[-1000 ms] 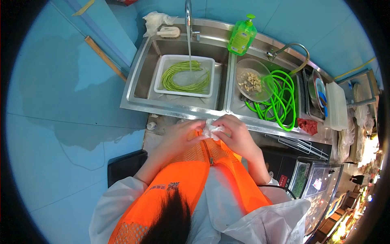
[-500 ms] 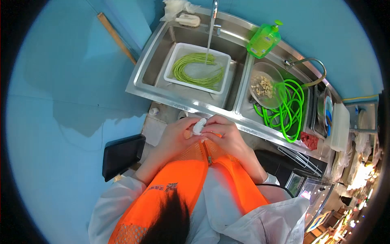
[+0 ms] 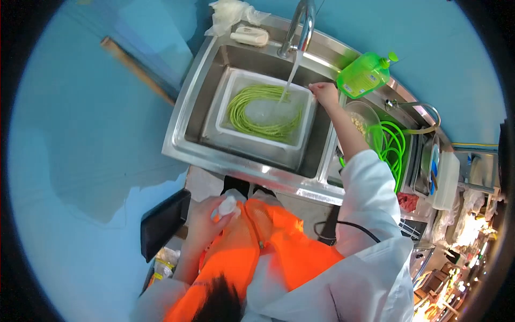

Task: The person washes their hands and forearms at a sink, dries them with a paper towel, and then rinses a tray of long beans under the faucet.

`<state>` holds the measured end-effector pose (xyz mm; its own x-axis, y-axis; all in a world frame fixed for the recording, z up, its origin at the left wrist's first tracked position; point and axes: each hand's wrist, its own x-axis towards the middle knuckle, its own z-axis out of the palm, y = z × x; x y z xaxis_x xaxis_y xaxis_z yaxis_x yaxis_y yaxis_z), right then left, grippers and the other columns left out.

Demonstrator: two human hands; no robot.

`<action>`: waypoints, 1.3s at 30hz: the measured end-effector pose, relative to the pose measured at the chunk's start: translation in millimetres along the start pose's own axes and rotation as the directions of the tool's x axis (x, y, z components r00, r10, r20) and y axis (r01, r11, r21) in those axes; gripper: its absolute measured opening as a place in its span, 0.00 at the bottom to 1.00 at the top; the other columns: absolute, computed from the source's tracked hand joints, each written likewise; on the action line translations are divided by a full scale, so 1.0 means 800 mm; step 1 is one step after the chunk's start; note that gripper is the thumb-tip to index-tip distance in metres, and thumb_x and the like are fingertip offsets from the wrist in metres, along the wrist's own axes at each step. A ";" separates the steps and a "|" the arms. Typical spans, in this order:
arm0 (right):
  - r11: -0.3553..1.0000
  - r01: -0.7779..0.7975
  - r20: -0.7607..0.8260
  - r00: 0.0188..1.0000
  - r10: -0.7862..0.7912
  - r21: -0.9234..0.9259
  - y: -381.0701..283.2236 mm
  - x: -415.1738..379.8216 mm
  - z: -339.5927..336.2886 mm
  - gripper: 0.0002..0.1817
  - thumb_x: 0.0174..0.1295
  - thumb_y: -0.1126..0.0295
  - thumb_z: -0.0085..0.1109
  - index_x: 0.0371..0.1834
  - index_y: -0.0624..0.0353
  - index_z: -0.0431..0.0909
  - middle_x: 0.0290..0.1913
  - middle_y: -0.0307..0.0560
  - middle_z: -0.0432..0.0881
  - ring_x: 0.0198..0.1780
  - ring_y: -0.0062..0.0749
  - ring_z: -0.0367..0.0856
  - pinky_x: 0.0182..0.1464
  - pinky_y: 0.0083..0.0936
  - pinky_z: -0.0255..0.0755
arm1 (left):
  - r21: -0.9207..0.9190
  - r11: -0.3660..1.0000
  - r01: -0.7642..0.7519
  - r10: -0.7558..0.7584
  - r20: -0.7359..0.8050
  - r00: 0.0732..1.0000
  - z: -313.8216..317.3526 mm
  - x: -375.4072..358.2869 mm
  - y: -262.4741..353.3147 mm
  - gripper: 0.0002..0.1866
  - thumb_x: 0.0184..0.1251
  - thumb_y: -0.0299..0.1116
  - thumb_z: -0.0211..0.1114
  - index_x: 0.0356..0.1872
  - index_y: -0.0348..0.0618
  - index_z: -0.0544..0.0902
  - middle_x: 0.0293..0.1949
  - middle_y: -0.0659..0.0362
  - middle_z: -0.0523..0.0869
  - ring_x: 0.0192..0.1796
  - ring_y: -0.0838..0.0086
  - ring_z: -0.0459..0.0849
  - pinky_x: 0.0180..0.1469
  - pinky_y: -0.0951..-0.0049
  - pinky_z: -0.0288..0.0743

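My left hand [image 3: 208, 219], low in front of the vest, is closed around a small white object [image 3: 227, 206] with a rounded, pale end. My right hand [image 3: 325, 94] reaches over the sink with its fingers drawn together, right at the far right corner of the white tray [image 3: 219, 119]; I cannot tell what is in the fingers. Inside the tray, long green beans [image 3: 238, 121] lie curled in water. The tray sits in the left sink basin [image 3: 208, 80], and water runs into it from the faucet [image 3: 304, 33].
A green soap bottle [image 3: 365, 75] stands beyond the right forearm. The right basin holds a clear bowl [image 3: 370, 111] of pale pieces and a green hose [image 3: 398, 153]. A white brush [image 3: 250, 36] rests on the back ledge. A black bin [image 3: 163, 228] is at lower left.
My hands were together on the white object; now they are apart. The right hand has moved forward to the tray corner, while the left keeps the object. The view has shifted.
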<state>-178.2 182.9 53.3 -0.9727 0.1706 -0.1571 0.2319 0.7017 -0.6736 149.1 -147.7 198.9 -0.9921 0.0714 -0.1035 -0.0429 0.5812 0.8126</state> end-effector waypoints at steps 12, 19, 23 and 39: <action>0.814 -0.268 0.011 0.952 0.307 0.515 0.025 0.116 0.078 0.11 0.48 0.69 0.67 0.16 0.56 0.73 0.13 0.35 0.70 0.13 0.20 0.67 0.14 0.20 0.58 | 0.014 0.993 0.119 -0.119 -0.024 0.993 -0.064 0.107 -0.070 0.18 0.39 0.21 0.72 0.36 0.38 0.80 0.37 0.55 0.79 0.41 0.63 0.80 0.43 0.70 0.74; 0.858 -0.283 0.077 0.958 0.277 0.430 0.057 0.173 0.092 0.05 0.54 0.74 0.55 0.27 0.63 0.79 0.23 0.47 0.78 0.21 0.31 0.78 0.19 0.27 0.70 | 0.046 0.992 0.115 -0.117 0.044 0.992 -0.068 0.129 -0.080 0.18 0.40 0.22 0.72 0.37 0.37 0.81 0.37 0.54 0.79 0.40 0.62 0.80 0.41 0.69 0.74; 0.869 -0.352 0.057 0.933 0.355 0.347 0.055 0.181 0.097 0.09 0.55 0.71 0.51 0.29 0.64 0.80 0.28 0.52 0.81 0.26 0.40 0.81 0.23 0.32 0.73 | 0.063 0.992 0.108 -0.111 0.043 0.993 -0.067 0.130 -0.085 0.18 0.40 0.23 0.72 0.37 0.37 0.81 0.37 0.53 0.79 0.39 0.62 0.80 0.41 0.69 0.74; 0.924 -0.350 0.098 0.936 0.338 0.155 0.052 0.175 0.089 0.26 0.48 0.45 0.67 0.33 0.60 0.78 0.13 0.36 0.64 0.13 0.23 0.59 0.16 0.25 0.53 | 0.052 0.995 0.083 -0.086 0.062 0.994 -0.064 0.122 -0.092 0.19 0.39 0.21 0.71 0.38 0.37 0.80 0.38 0.53 0.79 0.40 0.61 0.80 0.42 0.68 0.74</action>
<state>-305.2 186.7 -47.9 -0.8325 0.3293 -0.4455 0.5539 0.4813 -0.6793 49.1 -225.4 158.2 -0.9755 0.0712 -0.2083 -0.1188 0.6267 0.7702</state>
